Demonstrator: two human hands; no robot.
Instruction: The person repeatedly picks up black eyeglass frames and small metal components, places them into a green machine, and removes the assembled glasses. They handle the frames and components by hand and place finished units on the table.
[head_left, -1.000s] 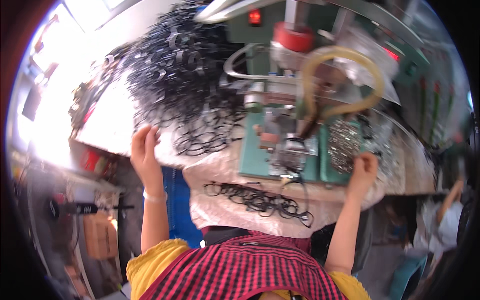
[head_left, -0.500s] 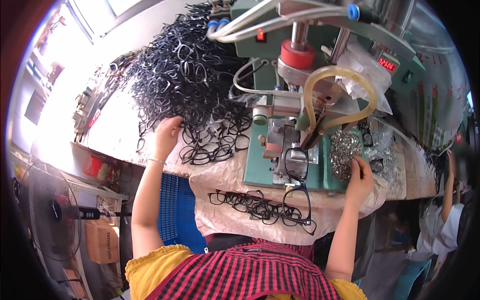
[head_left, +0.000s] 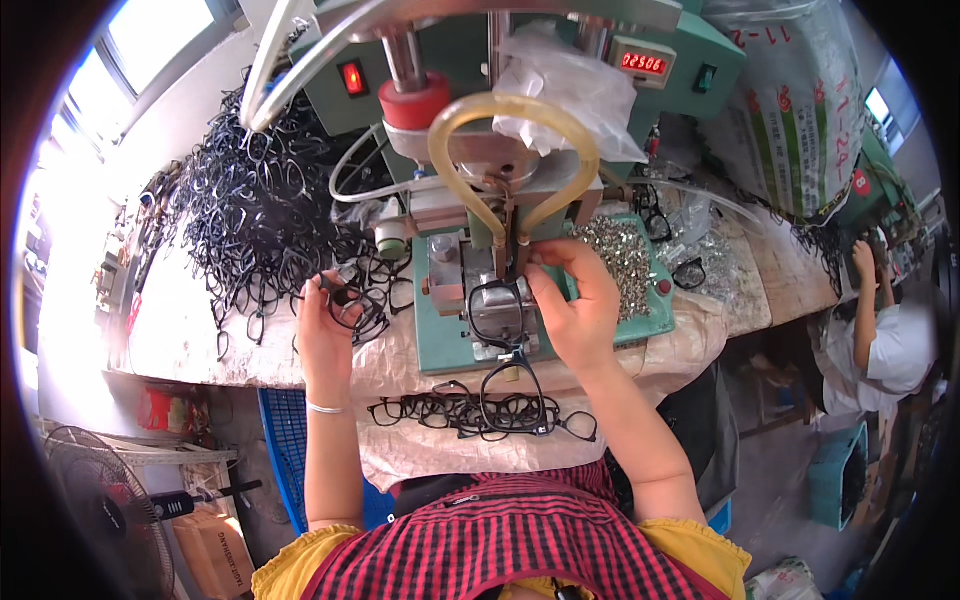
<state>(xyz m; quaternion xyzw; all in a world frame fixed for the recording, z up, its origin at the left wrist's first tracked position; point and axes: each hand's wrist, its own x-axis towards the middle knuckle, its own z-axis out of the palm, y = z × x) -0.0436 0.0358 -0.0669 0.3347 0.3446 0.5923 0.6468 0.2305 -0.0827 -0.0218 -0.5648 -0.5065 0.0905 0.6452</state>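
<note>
— Where is the right hand [head_left: 575, 305]?

— It rests on the green machine [head_left: 520, 180], just below the yellowish loop of hose [head_left: 510, 125]. Its fingers are curled together and pressed against the upper right edge of a black eyeglass frame [head_left: 497, 310] that lies on the machine's metal block. The thumb runs along the frame's right side, and the fingertips reach up beside the narrow post that comes down over the frame.

— So the frame is gripped?

— Held down at its edge rather than lifted; most of it lies bare to the left of the fingers, flat on the block.

— And the left hand [head_left: 328, 335]?

— It is off to the left, on the cloth-covered bench [head_left: 250, 350], at the near edge of a big heap of black frames [head_left: 260, 215]. Its fingers are closed on a loose frame [head_left: 350, 300] from that edge, which sticks out above and to the right of the fingertips.

— What else lies near?

— A row of finished-looking frames [head_left: 480, 412] sits on the cloth in front of the machine, between the two forearms. A pile of small shiny metal parts [head_left: 620, 255] lies on the green base just right of the right hand. Far right, another person [head_left: 880, 330] in white works at the same bench.
</note>
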